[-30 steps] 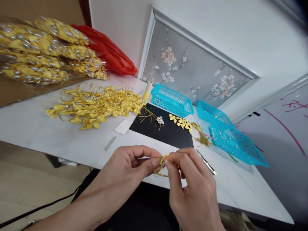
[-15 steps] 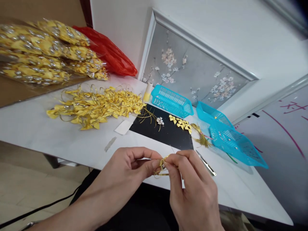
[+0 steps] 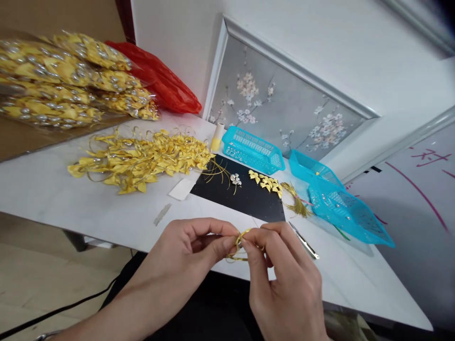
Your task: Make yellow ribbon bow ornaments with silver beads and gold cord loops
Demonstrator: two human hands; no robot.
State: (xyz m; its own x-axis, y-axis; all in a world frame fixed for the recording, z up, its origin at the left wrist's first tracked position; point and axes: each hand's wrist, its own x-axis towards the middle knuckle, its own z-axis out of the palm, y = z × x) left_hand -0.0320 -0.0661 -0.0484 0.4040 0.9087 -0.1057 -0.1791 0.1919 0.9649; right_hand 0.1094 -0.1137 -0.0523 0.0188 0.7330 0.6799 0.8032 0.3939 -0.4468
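Note:
Above the table's front edge, my left hand (image 3: 202,246) and my right hand (image 3: 280,265) meet with thumbs and forefingers pinched. Between them is a looped gold cord (image 3: 237,255), which both hands grip; my fingertips cover much of it. Something small and silvery shows inside the loop, too hidden to name. Beyond my hands lies a black mat (image 3: 227,199). On it rest a cluster of silver beads (image 3: 235,179), several yellow leaf-shaped pieces (image 3: 266,182) and loose gold strands (image 3: 221,171). A bundle of gold cord (image 3: 296,203) lies at the mat's right edge.
Yellow ribbon pieces (image 3: 142,158) are heaped on the left of the table, before filled clear bags (image 3: 53,80) and a red bag (image 3: 159,78). Blue baskets (image 3: 254,149) stand along the back. Tweezers (image 3: 304,241) lie right of my hands, a thread spool (image 3: 217,136) behind the mat.
Both hands keep their pinch in nearly the same place. The gold loop between the fingertips shows slightly more. The whole view has shifted a little.

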